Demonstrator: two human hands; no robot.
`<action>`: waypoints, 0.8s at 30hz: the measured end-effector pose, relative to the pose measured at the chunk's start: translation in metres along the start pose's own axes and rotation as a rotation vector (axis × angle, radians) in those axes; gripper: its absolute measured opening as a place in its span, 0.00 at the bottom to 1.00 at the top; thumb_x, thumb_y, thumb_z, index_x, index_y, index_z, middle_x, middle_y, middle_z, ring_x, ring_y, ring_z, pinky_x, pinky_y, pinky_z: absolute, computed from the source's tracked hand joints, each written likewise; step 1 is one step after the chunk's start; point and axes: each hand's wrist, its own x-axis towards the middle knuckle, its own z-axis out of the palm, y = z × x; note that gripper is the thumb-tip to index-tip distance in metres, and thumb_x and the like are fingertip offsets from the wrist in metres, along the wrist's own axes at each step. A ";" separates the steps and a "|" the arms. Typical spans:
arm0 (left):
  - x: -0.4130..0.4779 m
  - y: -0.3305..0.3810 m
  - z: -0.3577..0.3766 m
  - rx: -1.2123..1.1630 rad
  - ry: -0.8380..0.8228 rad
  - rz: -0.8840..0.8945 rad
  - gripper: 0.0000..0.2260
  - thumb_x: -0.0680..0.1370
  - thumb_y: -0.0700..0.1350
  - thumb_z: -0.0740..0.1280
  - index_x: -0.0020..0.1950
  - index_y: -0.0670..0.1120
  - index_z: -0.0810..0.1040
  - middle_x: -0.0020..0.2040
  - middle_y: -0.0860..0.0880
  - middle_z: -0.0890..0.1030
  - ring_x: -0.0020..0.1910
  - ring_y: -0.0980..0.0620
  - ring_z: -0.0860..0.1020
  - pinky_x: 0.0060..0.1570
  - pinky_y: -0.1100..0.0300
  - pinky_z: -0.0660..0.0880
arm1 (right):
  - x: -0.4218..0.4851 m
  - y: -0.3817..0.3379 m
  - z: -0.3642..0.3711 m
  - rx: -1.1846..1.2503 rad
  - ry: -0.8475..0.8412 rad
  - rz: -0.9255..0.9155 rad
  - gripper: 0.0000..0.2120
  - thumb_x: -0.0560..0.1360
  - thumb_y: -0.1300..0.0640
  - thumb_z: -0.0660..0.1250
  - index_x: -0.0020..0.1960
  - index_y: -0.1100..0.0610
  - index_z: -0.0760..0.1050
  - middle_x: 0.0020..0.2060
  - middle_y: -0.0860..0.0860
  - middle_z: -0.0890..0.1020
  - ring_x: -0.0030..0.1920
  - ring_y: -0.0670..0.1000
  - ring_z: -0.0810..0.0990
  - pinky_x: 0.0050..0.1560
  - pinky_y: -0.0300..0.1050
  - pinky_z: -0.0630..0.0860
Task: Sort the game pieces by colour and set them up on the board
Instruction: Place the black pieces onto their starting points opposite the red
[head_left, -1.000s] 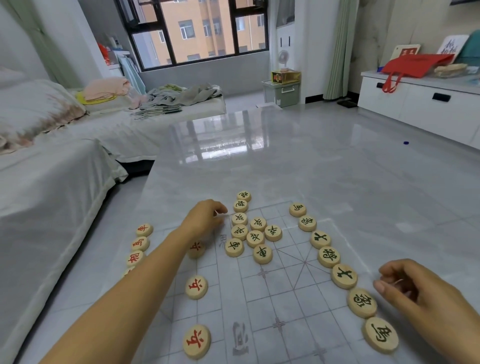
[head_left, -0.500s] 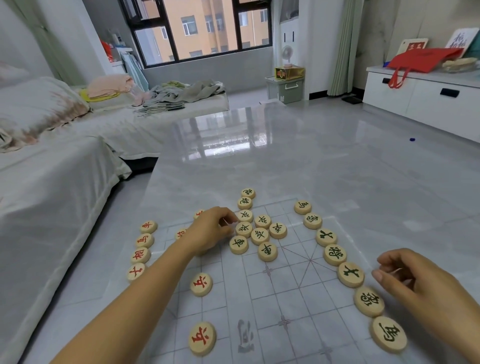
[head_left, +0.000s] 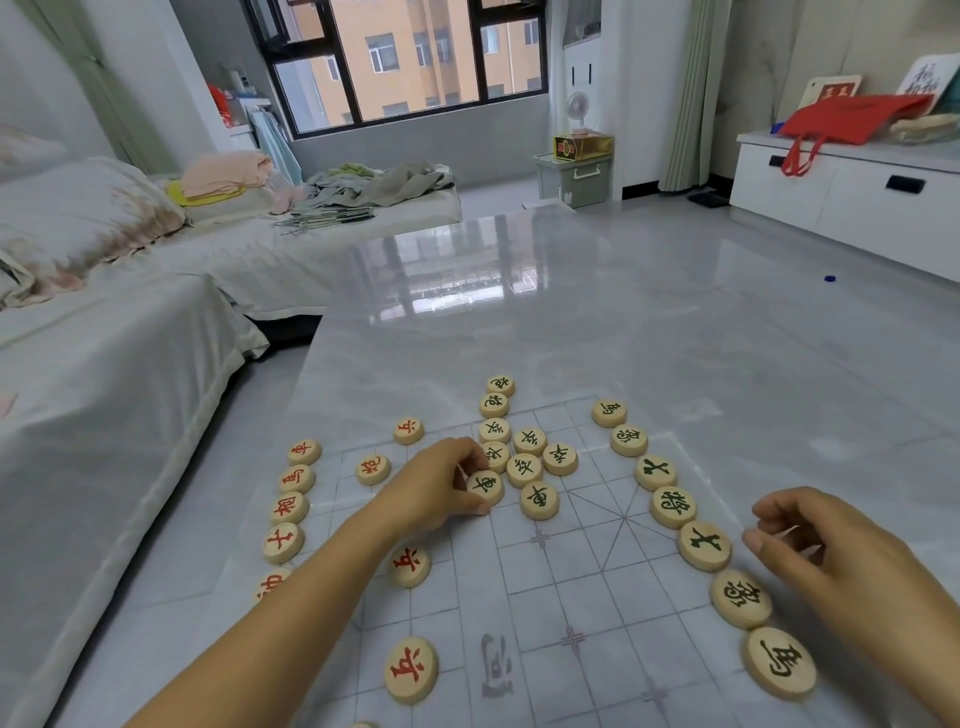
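Observation:
Round wooden game pieces lie on a translucent gridded board (head_left: 597, 587) on the glossy grey table. My left hand (head_left: 441, 486) reaches over the board's middle and pinches a green-lettered piece (head_left: 487, 487) at the near left of a green cluster (head_left: 530, 441). A row of green pieces (head_left: 672, 506) runs down the board's right edge. Red-lettered pieces (head_left: 288, 506) line the left edge, with others (head_left: 410, 565) scattered on the left half. My right hand (head_left: 836, 551) hovers beside the green row, its fingers loosely curled and holding nothing.
The table's left edge (head_left: 291, 395) borders a white-covered sofa (head_left: 104, 364). A white cabinet (head_left: 852, 192) with a red bag stands at the far right. Beyond the board the table top (head_left: 519, 312) stretches toward the window.
My left hand has drawn back from the far end of the green cluster toward me and closed on the near green piece. My right hand has barely moved.

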 end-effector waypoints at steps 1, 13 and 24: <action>-0.002 0.000 0.001 -0.007 0.012 0.003 0.15 0.70 0.43 0.73 0.52 0.52 0.72 0.50 0.53 0.75 0.44 0.53 0.74 0.48 0.58 0.74 | 0.000 0.000 0.000 -0.008 0.000 0.001 0.07 0.71 0.55 0.68 0.45 0.47 0.72 0.41 0.44 0.77 0.41 0.43 0.75 0.39 0.44 0.70; -0.016 0.033 0.025 0.359 -0.014 0.228 0.22 0.76 0.52 0.65 0.70 0.56 0.65 0.59 0.50 0.67 0.59 0.50 0.63 0.56 0.60 0.64 | 0.001 -0.001 0.000 -0.030 0.009 -0.082 0.06 0.73 0.55 0.67 0.48 0.49 0.72 0.43 0.43 0.76 0.44 0.41 0.75 0.41 0.42 0.69; -0.050 0.060 0.056 0.289 -0.036 0.367 0.18 0.76 0.49 0.64 0.66 0.51 0.68 0.68 0.52 0.64 0.65 0.51 0.64 0.61 0.55 0.69 | -0.028 -0.014 0.008 -0.117 -0.059 -0.391 0.03 0.72 0.50 0.67 0.44 0.45 0.73 0.40 0.36 0.74 0.46 0.39 0.72 0.44 0.34 0.67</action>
